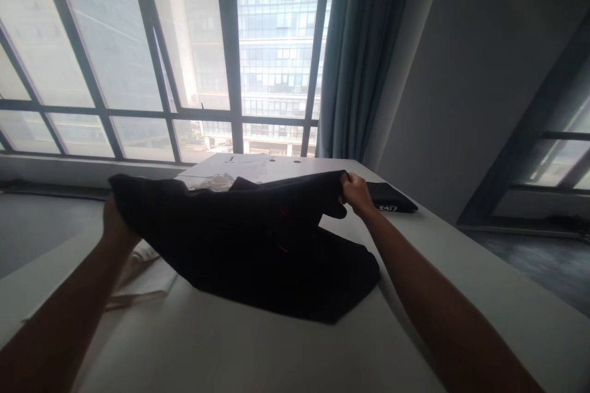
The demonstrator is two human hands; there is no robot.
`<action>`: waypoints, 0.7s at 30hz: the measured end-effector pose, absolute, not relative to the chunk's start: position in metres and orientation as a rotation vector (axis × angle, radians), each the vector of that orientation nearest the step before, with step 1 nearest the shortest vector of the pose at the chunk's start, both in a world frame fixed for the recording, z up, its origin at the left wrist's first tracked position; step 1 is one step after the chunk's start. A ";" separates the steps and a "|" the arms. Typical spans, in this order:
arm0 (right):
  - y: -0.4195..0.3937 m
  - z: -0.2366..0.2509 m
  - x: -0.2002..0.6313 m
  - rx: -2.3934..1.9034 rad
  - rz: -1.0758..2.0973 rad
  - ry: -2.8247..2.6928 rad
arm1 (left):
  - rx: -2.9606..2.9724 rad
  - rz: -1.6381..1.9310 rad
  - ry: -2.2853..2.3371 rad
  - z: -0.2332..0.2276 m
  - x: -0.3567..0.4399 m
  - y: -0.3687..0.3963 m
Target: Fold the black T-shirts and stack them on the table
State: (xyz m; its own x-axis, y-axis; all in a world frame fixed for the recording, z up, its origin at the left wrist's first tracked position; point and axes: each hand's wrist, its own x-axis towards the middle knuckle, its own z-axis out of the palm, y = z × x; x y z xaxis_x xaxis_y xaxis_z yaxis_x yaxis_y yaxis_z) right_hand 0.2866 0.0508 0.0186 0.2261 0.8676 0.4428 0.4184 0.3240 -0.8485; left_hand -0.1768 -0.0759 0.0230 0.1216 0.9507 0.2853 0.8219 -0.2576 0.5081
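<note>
A black garment point(258, 239) with small red marks hangs between my two hands above a white table point(276, 350). Its lower part rests on the tabletop. My left hand point(114, 221) grips the garment's left upper edge, partly hidden behind the cloth. My right hand point(356, 191) is closed on the right upper corner. Both arms reach forward from the bottom of the view.
A white cloth point(142, 273) lies on the table under the garment's left side. A folded black item point(389, 198) with white print sits at the far right of the table. Papers point(239, 167) lie at the far edge. Large windows and a blue curtain point(364, 55) stand behind.
</note>
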 end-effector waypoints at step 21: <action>0.010 0.002 0.222 -0.771 1.696 -2.467 | 2.565 0.633 1.535 -0.038 -0.035 -0.077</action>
